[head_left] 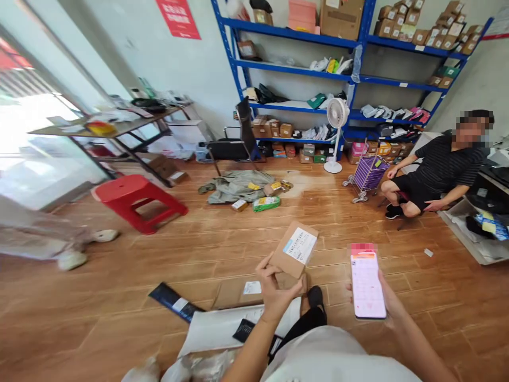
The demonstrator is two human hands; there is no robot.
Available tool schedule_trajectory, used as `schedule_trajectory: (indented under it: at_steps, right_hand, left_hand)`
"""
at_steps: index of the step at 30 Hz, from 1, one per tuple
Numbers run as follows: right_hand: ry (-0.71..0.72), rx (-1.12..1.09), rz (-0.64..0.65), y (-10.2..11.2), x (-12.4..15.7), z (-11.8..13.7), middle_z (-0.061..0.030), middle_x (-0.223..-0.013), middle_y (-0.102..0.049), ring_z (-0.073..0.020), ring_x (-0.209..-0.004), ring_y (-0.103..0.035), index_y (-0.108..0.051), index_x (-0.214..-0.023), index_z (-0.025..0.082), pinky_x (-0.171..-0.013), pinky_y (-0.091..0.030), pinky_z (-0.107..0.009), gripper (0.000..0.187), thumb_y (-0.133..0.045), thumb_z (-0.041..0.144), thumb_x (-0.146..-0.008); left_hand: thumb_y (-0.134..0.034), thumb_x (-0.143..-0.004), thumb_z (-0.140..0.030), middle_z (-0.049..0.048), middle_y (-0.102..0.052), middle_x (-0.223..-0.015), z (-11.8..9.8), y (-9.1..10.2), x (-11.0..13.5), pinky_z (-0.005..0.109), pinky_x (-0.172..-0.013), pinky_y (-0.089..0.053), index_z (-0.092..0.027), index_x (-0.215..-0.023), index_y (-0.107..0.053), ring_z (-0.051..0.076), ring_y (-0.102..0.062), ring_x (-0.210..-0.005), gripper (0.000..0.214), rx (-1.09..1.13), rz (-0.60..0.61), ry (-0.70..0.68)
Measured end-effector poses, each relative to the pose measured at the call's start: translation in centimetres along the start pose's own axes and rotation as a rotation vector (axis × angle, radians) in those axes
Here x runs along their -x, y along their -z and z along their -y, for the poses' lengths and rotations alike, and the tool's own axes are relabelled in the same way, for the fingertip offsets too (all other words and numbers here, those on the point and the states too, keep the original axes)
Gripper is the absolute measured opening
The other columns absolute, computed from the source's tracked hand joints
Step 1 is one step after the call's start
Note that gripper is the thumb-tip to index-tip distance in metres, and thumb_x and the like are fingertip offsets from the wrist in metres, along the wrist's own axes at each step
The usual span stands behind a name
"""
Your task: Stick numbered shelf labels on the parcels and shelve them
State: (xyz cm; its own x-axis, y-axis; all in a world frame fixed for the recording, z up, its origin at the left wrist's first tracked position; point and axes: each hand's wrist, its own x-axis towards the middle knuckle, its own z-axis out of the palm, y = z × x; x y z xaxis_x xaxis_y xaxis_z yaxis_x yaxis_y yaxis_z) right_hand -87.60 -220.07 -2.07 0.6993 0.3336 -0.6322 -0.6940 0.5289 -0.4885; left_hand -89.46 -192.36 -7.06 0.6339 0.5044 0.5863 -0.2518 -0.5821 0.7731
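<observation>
A small cardboard box (283, 253) with a white shipping label (300, 245) is gripped by its near edge in my left hand (274, 289). The label faces up toward me. In my right hand (387, 297) is a smartphone (368, 286), its lit screen turned my way and its text too small to read. Below the held box lie a larger flat cardboard box (230, 293), a white mailer bag (212, 330), a small black packet (243, 330) and a long dark blue package (175, 301).
A red stool (129, 193) stands left, near another person's legs (71, 254). Ahead, parcels lie around a grey-green sack (238, 185) on the floor. Blue shelving (294, 34), a white fan (337, 114) and a purple cart (368, 172) stand farther back. A seated person (441, 159) is at right.
</observation>
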Motion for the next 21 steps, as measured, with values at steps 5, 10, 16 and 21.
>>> schedule_trajectory:
  at_steps: [5,10,16,21]
  right_hand:
    - [0.095,0.056,-0.053,-7.7,-9.5,6.1,-0.0064,-0.089,-0.08,-0.0247,-0.078,-0.074,-0.071,-0.101,0.019,-0.074,-0.058,-0.037,0.043,-0.083,0.046,-0.07]
    - [0.147,0.09,-0.04,-11.7,-15.1,9.4,-0.0011,-0.08,-0.078,-0.0222,-0.073,-0.072,-0.066,-0.084,0.022,-0.07,-0.056,-0.034,0.03,-0.081,0.034,-0.061]
    - [0.108,0.181,-0.035,-12.7,-20.5,12.4,0.0003,-0.08,-0.079,-0.022,-0.073,-0.073,-0.069,-0.088,0.022,-0.066,-0.055,-0.031,0.037,-0.082,0.027,-0.054]
    - [0.021,0.314,0.078,-13.7,-26.9,16.1,0.0019,-0.085,-0.08,-0.0218,-0.078,-0.074,-0.07,-0.099,0.023,-0.068,-0.057,-0.031,0.041,-0.083,0.03,-0.061]
  left_hand:
    - [-0.083,-0.062,-0.027,0.0098,-0.048,-0.127,3.0,-4.3,-7.4,0.037,-0.092,-0.051,-0.024,-0.094,-0.048,0.026,-0.054,-0.124,0.048,0.2,0.001,0.081]
    - [-0.085,-0.063,-0.029,0.0105,-0.051,-0.128,5.1,-5.8,-11.9,0.033,-0.087,-0.052,-0.025,-0.098,-0.047,0.024,-0.056,-0.121,0.051,0.313,-0.018,0.184]
    - [-0.084,-0.063,-0.036,0.013,-0.054,-0.128,6.4,-7.3,-17.3,0.039,-0.09,-0.052,-0.026,-0.101,-0.049,0.027,-0.056,-0.122,0.053,0.246,0.003,0.059]
    - [-0.083,-0.062,-0.049,0.0147,-0.055,-0.125,7.8,-9.8,-21.4,0.045,-0.089,-0.054,-0.026,-0.1,-0.048,0.03,-0.059,-0.119,0.056,0.141,-0.09,0.048]
